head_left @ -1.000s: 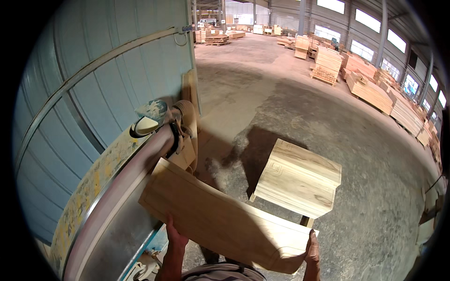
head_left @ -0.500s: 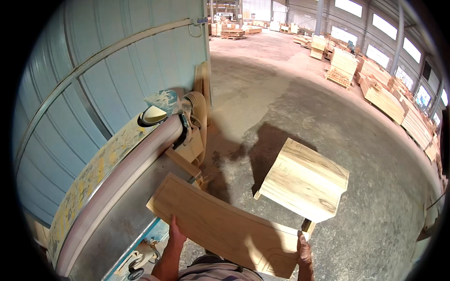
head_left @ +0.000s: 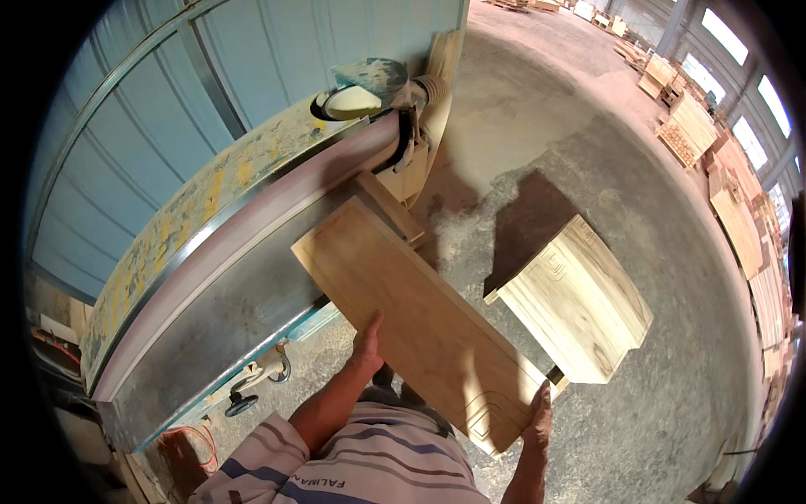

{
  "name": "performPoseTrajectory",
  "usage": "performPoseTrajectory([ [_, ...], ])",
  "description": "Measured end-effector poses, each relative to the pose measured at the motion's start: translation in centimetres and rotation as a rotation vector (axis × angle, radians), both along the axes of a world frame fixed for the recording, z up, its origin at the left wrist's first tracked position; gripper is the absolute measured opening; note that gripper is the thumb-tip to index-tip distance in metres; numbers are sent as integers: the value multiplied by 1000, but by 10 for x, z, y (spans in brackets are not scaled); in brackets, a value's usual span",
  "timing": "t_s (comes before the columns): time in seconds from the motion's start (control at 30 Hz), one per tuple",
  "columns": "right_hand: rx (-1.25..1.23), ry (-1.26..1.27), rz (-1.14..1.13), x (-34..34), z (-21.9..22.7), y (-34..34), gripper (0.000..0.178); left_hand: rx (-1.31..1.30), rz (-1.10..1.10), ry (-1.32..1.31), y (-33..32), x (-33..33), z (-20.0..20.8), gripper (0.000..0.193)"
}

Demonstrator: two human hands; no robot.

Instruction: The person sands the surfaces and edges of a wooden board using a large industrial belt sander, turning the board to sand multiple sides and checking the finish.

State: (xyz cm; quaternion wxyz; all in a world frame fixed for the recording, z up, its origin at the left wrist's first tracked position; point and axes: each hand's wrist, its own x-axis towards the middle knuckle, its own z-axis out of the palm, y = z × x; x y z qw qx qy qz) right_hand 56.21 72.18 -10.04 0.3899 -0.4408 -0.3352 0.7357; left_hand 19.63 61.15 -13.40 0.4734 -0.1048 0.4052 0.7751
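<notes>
A long wooden panel (head_left: 420, 323) was held between both hands, lying flat and set at a diagonal in front of the person. The left hand (head_left: 367, 344) was closed on the panel's near long edge, about midway along it, with the fingers laid over the top face. The right hand (head_left: 537, 416) was closed on the short end nearest the person, beside a carved groove pattern in that corner. The far end of the panel lay over the steel worktop (head_left: 227, 311) of a belt sanding machine, close to the pale sanding belt (head_left: 252, 239) that ran along the worktop's rear edge. Whether the panel touched the belt could not be determined. A small wooden block (head_left: 390, 206) lay just beyond the panel's far corner. The belt's end roller was covered by a dust hood (head_left: 361, 88) at the machine's far end. A stack of similar panels (head_left: 579, 298) stood on the concrete floor (head_left: 688, 403) to the right, just beside the held panel. A corrugated blue wall (head_left: 151, 126) stood behind the machine. Further timber stacks (head_left: 739, 218) were ranged along the right side.
</notes>
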Motion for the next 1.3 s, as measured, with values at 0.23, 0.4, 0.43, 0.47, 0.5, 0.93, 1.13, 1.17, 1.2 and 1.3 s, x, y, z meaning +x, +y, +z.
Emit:
performPoseTrajectory([
  [0.23,-26,105,-27,-30,13,-11,66,-134,-20,23,17,-30,10,57],
  [0.4,-103,47,-92,-53,23,-26,63,-130,-45,-13,14,-53,8,55],
  [0.43,-86,52,-57,-57,27,-27,63,-100,-57,-10,13,-57,7,55],
  [0.47,-70,57,-20,-60,29,-28,62,-108,-50,-3,12,-61,6,55],
  [0.5,-80,60,-23,-62,27,-28,62,-116,-41,4,11,-64,5,54],
  [0.93,-157,65,-136,-73,-20,-21,47,135,-214,-46,14,-100,-6,48],
  [1.13,-194,-129,-243,-75,-3,-24,39,-40,-189,-6,8,-101,-14,54],
  [1.17,-150,-137,-243,-75,-5,-25,39,-24,-201,5,9,-100,-12,54],
  [1.2,-154,-161,-258,-75,-6,-24,39,-6,-211,15,11,-98,-8,55],
  [1.3,-126,-49,-331,-79,-19,-30,42,57,-255,34,11,-100,0,57],
])
